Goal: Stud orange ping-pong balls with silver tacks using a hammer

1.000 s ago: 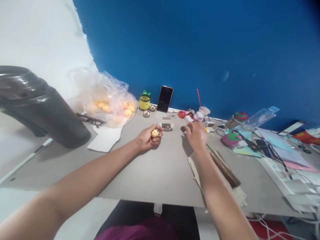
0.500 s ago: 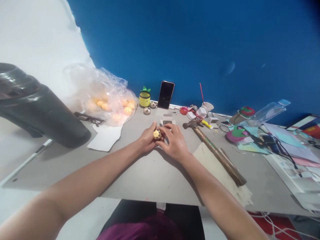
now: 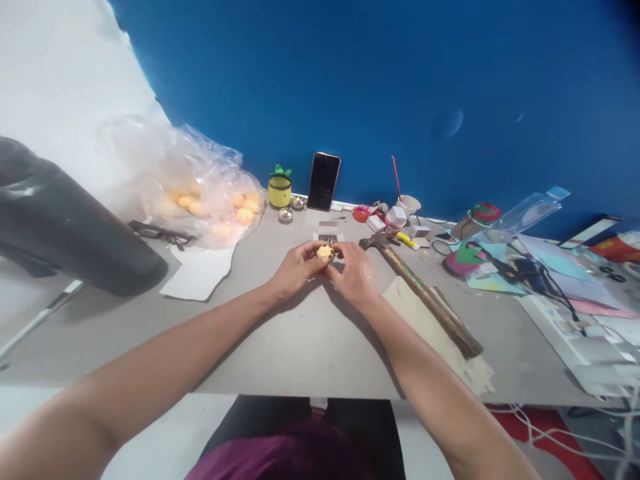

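Together, left hand (image 3: 291,273), right hand (image 3: 354,272) — pinching yellow ball (image 3: 325,253), markings too blurred to read.

A small, rounded yellow ball (image 3: 325,253) was pinched in the fingertips of the left hand (image 3: 295,273), its dark-spotted side toward the right hand (image 3: 357,275), whose fingers seemed to touch it, though too small to be sure.

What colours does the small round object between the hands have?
The object is yellow with dark patches; head view.
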`<state>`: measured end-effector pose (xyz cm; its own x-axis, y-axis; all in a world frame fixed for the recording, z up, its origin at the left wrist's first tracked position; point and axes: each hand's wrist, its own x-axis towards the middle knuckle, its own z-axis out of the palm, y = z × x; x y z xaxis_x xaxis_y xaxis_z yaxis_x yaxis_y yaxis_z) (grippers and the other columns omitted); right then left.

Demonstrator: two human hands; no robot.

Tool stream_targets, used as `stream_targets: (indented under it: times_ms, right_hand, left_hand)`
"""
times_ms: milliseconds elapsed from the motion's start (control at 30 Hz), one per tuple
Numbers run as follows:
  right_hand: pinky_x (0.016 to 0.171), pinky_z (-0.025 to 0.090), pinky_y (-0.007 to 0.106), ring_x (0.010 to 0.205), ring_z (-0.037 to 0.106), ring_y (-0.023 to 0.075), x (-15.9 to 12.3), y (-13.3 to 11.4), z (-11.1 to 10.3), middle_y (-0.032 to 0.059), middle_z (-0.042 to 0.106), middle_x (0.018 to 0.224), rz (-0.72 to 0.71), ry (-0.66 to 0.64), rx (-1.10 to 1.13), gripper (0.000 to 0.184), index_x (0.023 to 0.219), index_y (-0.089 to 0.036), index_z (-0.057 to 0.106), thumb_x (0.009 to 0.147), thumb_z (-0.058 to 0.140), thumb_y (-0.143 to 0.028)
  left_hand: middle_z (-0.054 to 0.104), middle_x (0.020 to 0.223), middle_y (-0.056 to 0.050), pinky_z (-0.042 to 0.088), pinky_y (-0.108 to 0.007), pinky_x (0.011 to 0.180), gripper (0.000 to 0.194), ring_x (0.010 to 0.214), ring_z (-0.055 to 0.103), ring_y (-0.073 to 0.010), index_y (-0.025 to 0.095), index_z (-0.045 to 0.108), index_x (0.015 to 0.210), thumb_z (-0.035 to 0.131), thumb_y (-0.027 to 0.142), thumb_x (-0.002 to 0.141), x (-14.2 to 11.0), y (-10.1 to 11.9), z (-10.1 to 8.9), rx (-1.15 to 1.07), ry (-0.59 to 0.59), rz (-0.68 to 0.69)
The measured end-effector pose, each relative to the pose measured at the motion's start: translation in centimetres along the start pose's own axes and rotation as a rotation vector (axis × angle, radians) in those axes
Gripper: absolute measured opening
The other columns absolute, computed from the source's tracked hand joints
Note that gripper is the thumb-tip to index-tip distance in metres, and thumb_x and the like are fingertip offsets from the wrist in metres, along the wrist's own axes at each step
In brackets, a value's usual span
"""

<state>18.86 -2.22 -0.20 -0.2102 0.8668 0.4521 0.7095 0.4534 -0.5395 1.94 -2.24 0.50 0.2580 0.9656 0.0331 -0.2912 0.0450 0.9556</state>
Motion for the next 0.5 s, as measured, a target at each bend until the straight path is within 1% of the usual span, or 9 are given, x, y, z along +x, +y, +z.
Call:
stream_targets:
  times_ms: [100,167,233,333,400,500]
  right_hand:
    - [0.086,0.055,0.035,0.091,0.068,0.0203,0.4,0.3,-0.2,0.0073,0.075,0.113,0.099,-0.097,0.208,0.033,0.118,-0.02,0.068,0.086,0.065,-0.027]
    - [0.082,0.057,0.031,0.087,0.069,0.0173,0.7,0.6,-0.3,0.0056,0.076,0.113,0.171,-0.118,0.377,0.033,0.118,-0.02,0.069,0.086,0.064,-0.029]
    - [0.078,0.057,0.03,0.083,0.07,0.0161,1.0,0.8,-0.5,0.0053,0.077,0.11,0.232,-0.118,0.498,0.034,0.116,-0.019,0.071,0.084,0.065,-0.03]
    - [0.074,0.058,0.03,0.077,0.069,0.0149,1.2,0.8,-0.8,0.0057,0.078,0.106,0.276,-0.134,0.59,0.034,0.111,-0.018,0.074,0.08,0.069,-0.032]
    - [0.074,0.059,0.029,0.077,0.07,0.015,1.2,0.8,-0.9,0.0058,0.078,0.105,0.3,-0.147,0.61,0.032,0.107,-0.018,0.074,0.078,0.07,-0.032]
    - [0.074,0.059,0.029,0.078,0.071,0.0154,1.1,0.7,-0.8,0.0055,0.078,0.103,0.333,-0.157,0.602,0.03,0.103,-0.018,0.073,0.076,0.07,-0.033]
  left_hand:
    - [0.074,0.1,-0.009,0.057,-0.033,0.074,0.047,0.08,0.067,-0.0192,0.016,0.073,0.115,0.086,0.038,0.076,0.0,-0.2,-0.1,0.102,0.02,0.033]
    - [0.073,0.099,-0.009,0.057,-0.034,0.074,0.052,0.078,0.067,-0.0189,0.015,0.071,0.122,0.084,0.038,0.078,0.1,-0.5,-0.3,0.125,0.015,0.035]
    - [0.073,0.104,-0.01,0.058,-0.034,0.076,0.054,0.082,0.068,-0.0203,0.015,0.07,0.127,0.082,0.036,0.079,0.1,-0.6,-0.4,0.151,0.001,0.046]
    - [0.073,0.115,-0.012,0.057,-0.033,0.077,0.053,0.091,0.068,-0.0229,0.015,0.072,0.127,0.082,0.031,0.078,0.0,-0.7,-0.5,0.223,-0.006,0.077]
    - [0.073,0.115,-0.012,0.057,-0.032,0.077,0.052,0.091,0.067,-0.0228,0.015,0.073,0.127,0.082,0.029,0.077,0.0,-0.7,-0.5,0.263,0.003,0.083]
    - [0.074,0.111,-0.01,0.056,-0.031,0.074,0.052,0.088,0.066,-0.0218,0.015,0.074,0.126,0.082,0.028,0.077,-0.1,-0.8,-0.5,0.259,0.004,0.067]
